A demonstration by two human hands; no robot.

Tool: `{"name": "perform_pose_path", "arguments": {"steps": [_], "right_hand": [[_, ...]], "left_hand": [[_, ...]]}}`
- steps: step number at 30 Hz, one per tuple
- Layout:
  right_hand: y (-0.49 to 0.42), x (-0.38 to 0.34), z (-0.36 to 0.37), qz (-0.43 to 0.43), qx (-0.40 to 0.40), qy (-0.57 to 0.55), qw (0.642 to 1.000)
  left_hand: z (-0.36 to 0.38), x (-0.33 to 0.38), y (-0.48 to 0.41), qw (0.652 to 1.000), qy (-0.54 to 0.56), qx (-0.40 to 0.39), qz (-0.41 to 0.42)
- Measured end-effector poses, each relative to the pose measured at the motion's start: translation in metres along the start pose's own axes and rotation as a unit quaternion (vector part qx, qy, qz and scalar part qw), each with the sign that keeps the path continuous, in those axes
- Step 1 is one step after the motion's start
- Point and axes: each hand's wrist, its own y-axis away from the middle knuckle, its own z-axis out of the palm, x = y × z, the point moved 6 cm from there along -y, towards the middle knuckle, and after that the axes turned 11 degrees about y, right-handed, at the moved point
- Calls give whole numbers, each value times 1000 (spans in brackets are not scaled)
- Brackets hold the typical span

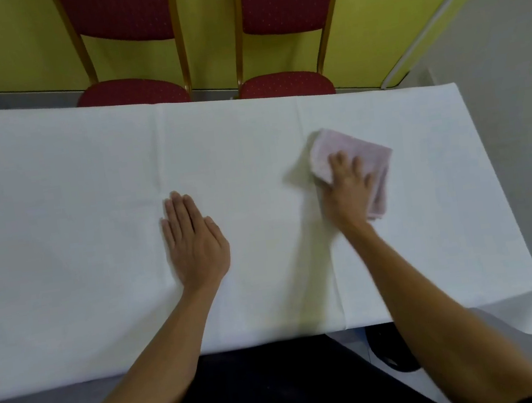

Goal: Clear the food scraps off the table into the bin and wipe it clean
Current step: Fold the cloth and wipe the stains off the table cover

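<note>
A table under a white tablecloth fills the middle of the head view. A folded pale pink cloth lies on its right part, and my right hand presses down on it with fingers spread over the top. My left hand rests flat on the tablecloth near the middle, palm down, fingers together, holding nothing. No food scraps show on the tablecloth. No bin is clearly visible.
Two red upholstered chairs with wooden frames stand pushed in at the far side, against a yellow-green wall. The table's right end drops off to grey floor. A dark object sits on the floor below the near right corner.
</note>
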Motion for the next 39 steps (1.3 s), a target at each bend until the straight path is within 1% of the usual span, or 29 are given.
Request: {"name": "perform_pose_path", "arguments": {"steps": [1, 3, 5, 7, 8, 10, 12, 15, 17, 18, 19, 20, 24, 27, 30, 34, 36, 39], "right_hand": [[13, -25, 2, -38, 7, -17, 999], [52, -80, 8, -146, 37, -46, 988], [92, -117, 14, -235, 25, -76, 969], [98, -120, 12, -290, 9, -89, 953], [89, -110, 8, -299, 18, -82, 950], [66, -76, 5, -277, 33, -50, 959], [40, -25, 2, -205, 29, -33, 978], [16, 54, 0, -92, -12, 10, 996], [16, 75, -3, -42, -30, 22, 998], [20, 71, -2, -24, -30, 20, 999], [28, 57, 0, -18, -28, 16, 999], [39, 36, 2, -31, -21, 12, 999], [117, -70, 12, -161, 26, -39, 986], [162, -110, 10, -224, 11, -69, 972], [161, -96, 7, -245, 3, -54, 968], [147, -38, 6, -217, 8, -3, 976], [142, -1, 7, -182, 6, 17, 983], [137, 43, 9, -74, -2, 13, 997]], "left_hand": [[0, 0, 0, 1000, -1, 2, 1], [1, 0, 0, 1000, 2, 7, 1], [1, -1, 0, 1000, 5, 7, 3], [2, -1, 0, 1000, 3, 5, 9], [1, -1, 1, 1000, 3, 6, 10], [0, -1, 0, 1000, 9, 4, 9], [1, -3, 0, 1000, 11, 0, 7], [2, -2, 0, 1000, 12, 1, 10], [3, -3, 0, 1000, 12, 2, 11], [3, -3, -1, 1000, 14, 1, 11], [4, -4, -1, 1000, 18, 0, 10], [5, -4, -1, 1000, 22, -1, 11], [5, -5, -2, 999, 27, 7, 19], [7, -8, -4, 999, 31, -5, 25], [6, -8, -3, 999, 34, -10, 27], [3, -8, 1, 999, 39, -12, 27], [1, -10, 1, 999, 42, -19, 26], [1, -11, 2, 998, 46, -24, 23]]}}
